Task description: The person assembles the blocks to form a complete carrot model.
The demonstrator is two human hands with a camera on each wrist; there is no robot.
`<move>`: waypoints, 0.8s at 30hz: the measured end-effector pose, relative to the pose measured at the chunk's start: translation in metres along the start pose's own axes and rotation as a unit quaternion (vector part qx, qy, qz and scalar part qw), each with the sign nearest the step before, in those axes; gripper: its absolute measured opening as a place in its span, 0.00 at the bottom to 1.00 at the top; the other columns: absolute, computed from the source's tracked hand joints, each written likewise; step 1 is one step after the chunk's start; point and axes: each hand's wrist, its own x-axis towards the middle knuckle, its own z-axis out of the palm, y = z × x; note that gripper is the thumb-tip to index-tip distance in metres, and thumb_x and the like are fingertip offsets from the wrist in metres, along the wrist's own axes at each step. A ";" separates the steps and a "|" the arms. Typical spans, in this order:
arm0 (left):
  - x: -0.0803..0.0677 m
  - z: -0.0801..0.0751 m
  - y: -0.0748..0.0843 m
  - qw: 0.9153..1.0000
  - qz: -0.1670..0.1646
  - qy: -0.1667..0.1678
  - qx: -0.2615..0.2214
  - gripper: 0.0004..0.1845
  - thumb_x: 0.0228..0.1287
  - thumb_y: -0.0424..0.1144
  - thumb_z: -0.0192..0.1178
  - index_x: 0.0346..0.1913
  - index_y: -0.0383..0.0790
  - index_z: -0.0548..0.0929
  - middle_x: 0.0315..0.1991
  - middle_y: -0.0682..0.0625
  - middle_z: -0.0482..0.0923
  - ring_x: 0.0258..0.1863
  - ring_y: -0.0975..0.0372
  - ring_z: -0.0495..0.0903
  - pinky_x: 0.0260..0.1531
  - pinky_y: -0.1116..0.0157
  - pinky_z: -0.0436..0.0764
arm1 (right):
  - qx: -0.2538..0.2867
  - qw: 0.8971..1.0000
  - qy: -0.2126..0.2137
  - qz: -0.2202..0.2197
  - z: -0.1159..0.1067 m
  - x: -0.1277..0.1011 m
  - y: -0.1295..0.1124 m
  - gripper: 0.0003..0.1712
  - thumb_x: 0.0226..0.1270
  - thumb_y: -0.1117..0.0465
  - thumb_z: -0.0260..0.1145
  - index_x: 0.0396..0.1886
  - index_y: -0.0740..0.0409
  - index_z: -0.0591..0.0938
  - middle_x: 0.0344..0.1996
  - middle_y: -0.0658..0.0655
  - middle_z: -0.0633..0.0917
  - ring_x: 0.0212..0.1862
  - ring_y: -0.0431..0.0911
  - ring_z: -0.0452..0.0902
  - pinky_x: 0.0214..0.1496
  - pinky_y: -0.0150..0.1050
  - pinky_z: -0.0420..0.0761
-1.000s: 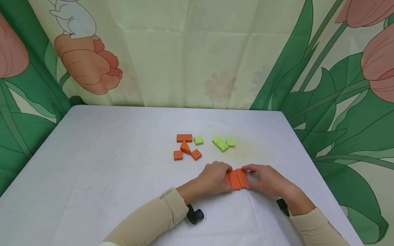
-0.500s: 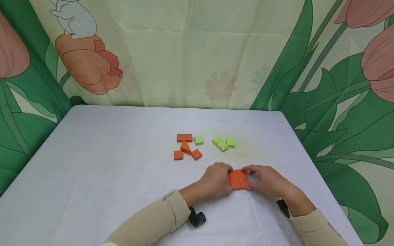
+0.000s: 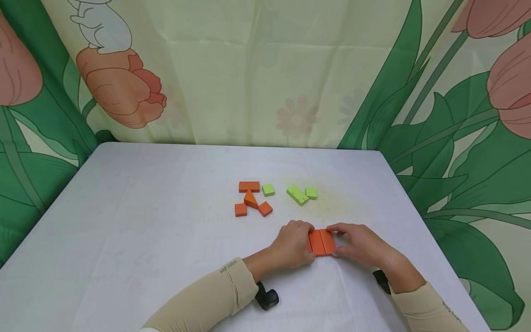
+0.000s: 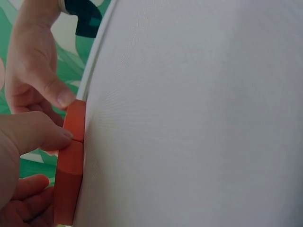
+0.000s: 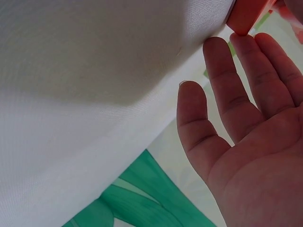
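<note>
Two long orange blocks (image 3: 321, 241) lie side by side on the white table (image 3: 145, 221), near its front right. My left hand (image 3: 292, 244) holds them from the left, with its thumb (image 4: 38, 135) on the blocks (image 4: 70, 165) and fingers curled beneath. My right hand (image 3: 358, 243) pinches them from the right, one finger at the far end and the thumb at the near end. In the right wrist view, the right hand's fingers (image 5: 227, 85) reach up to an orange block's corner (image 5: 246, 14).
Beyond the hands lie an orange rectangle (image 3: 249, 186), an orange triangle (image 3: 250, 199), two orange squares (image 3: 240, 210) and three light green pieces (image 3: 297, 194). The table's right edge (image 3: 419, 216) is close to my right hand. A flowered curtain hangs behind.
</note>
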 end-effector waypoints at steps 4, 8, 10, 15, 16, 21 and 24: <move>0.000 0.000 0.000 1.000 -0.003 -0.001 -0.003 0.28 0.57 0.43 0.73 0.59 0.38 0.79 0.47 0.52 0.79 0.48 0.60 0.73 0.50 0.65 0.74 | 0.002 1.000 0.001 -0.004 0.000 -0.002 -0.001 0.32 0.56 0.57 0.78 0.61 0.58 0.81 0.50 0.55 0.83 0.52 0.54 0.77 0.55 0.55 0.77; 0.000 -0.001 -0.001 1.000 -0.005 -0.001 -0.009 0.30 0.56 0.45 0.75 0.60 0.38 0.78 0.49 0.51 0.79 0.49 0.60 0.73 0.51 0.64 0.74 | 0.004 1.000 0.004 -0.010 0.000 -0.003 -0.001 0.31 0.56 0.57 0.79 0.60 0.59 0.81 0.50 0.55 0.83 0.52 0.54 0.77 0.55 0.55 0.77; 0.000 -0.001 -0.002 1.000 -0.002 -0.002 -0.012 0.33 0.55 0.47 0.76 0.61 0.38 0.78 0.51 0.50 0.79 0.50 0.59 0.74 0.52 0.64 0.74 | 0.006 1.000 0.004 -0.011 0.000 -0.003 -0.001 0.31 0.56 0.57 0.78 0.60 0.59 0.81 0.50 0.55 0.83 0.52 0.54 0.77 0.55 0.54 0.77; -0.003 -0.008 -0.011 0.999 0.003 -0.011 -0.052 0.37 0.56 0.50 0.75 0.67 0.40 0.74 0.60 0.51 0.76 0.59 0.59 0.72 0.58 0.63 0.73 | 0.006 1.000 0.003 -0.010 0.000 -0.004 -0.001 0.31 0.56 0.58 0.78 0.60 0.59 0.81 0.50 0.54 0.83 0.52 0.54 0.77 0.54 0.54 0.77; -0.004 -0.011 -0.014 0.998 0.002 -0.014 -0.062 0.38 0.57 0.50 0.74 0.68 0.40 0.73 0.62 0.51 0.75 0.61 0.59 0.71 0.59 0.63 0.72 | 0.005 1.000 0.002 -0.008 -0.001 -0.004 -0.001 0.31 0.56 0.58 0.78 0.60 0.59 0.81 0.51 0.55 0.83 0.53 0.54 0.77 0.54 0.54 0.77; -0.017 -0.039 -0.037 0.996 0.003 -0.007 -0.087 0.39 0.59 0.49 0.74 0.70 0.40 0.72 0.66 0.50 0.72 0.66 0.57 0.68 0.64 0.59 0.70 | -0.003 1.000 -0.011 0.015 -0.001 -0.003 -0.004 0.32 0.57 0.58 0.78 0.62 0.58 0.80 0.52 0.56 0.83 0.54 0.55 0.76 0.56 0.56 0.76; -0.024 -0.056 -0.053 0.995 -0.008 0.013 -0.097 0.38 0.59 0.47 0.74 0.70 0.40 0.71 0.67 0.48 0.71 0.66 0.55 0.68 0.63 0.56 0.71 | -0.003 1.000 -0.016 0.023 -0.002 -0.002 -0.005 0.32 0.57 0.58 0.78 0.62 0.58 0.80 0.52 0.56 0.82 0.55 0.56 0.76 0.57 0.56 0.75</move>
